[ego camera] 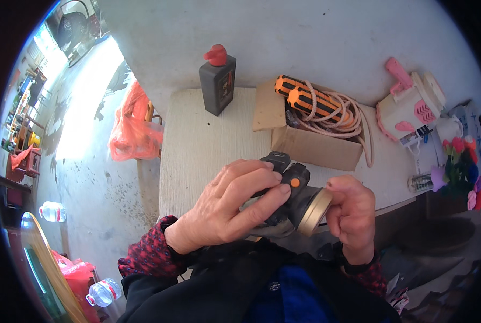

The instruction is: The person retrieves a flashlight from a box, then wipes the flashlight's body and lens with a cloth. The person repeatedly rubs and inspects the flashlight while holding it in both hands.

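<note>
My left hand (228, 206) is wrapped around a black headlamp (293, 202) held over the table's front edge. The lamp has a wide gold bezel (315, 212), turned to the lower right, and a round orange button (295, 183). A black part (278, 160) sticks up past my left fingertips. Close against the bezel's right side is my right hand (353, 214), its fingers curled and its thumb at the upper rim. Whether those fingers pinch the rim or only touch it is hidden.
Behind the lamp, an open cardboard box (317, 149) holds orange-and-black handles (313, 101) and coiled rope (337, 125). A dark pump bottle (219, 84) stands left on the pale table (204, 149). To the right are a pink-and-white container (410, 107) and artificial flowers (460, 169).
</note>
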`<state>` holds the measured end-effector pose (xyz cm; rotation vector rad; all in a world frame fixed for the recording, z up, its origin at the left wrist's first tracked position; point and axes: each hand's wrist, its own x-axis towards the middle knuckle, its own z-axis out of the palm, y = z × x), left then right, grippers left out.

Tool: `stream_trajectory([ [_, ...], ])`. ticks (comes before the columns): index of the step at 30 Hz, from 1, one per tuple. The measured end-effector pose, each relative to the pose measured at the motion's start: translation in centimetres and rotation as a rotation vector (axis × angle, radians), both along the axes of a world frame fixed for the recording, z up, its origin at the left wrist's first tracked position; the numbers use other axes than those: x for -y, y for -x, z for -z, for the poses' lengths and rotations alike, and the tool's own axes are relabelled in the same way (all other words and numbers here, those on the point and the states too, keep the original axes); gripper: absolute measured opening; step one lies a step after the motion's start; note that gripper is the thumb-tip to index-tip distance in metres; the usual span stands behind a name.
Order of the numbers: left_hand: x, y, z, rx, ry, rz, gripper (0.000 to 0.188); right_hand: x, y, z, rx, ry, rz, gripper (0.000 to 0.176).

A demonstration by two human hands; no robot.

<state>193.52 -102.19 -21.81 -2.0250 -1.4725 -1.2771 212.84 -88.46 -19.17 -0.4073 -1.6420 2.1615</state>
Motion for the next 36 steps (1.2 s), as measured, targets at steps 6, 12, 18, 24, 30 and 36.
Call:
stream_trajectory([
  [6, 0.1, -0.2, 0.6, -0.107, -0.084, -0.079, 0.037, 0.1, 0.3, 1.9, -0.216, 0.374, -0.237, 0.048],
  [12, 0.2, -0.5, 0.7, -0.111, -0.091, -0.078, 0.037, 0.5, 0.2, 3.7, -0.165, 0.371, -0.217, 0.04],
  [18, 0.5, -0.6, 1.7, 0.177, -0.068, -0.116, 0.05, -1.6, -0.7, 4.9, -0.096, 0.645, -0.276, 0.022],
  [24, 1.9, 0.2, 1.2, 1.213, 0.36, 0.307, 0.055, -0.7, -0.6, 5.0, -0.222, 0.281, -0.07, 0.024],
  [30, 1.6, -0.6, 0.0, 1.418, 0.679, 0.646, 0.055, 0.4, 0.7, 3.2, -0.275, 0.091, -0.11, 0.029],
  [36, 0.9, -1.1, -0.5, 1.538, 0.711, 0.695, 0.06, 0.5, 1.6, 3.7, -0.384, -0.1, -0.113, 0.03],
])
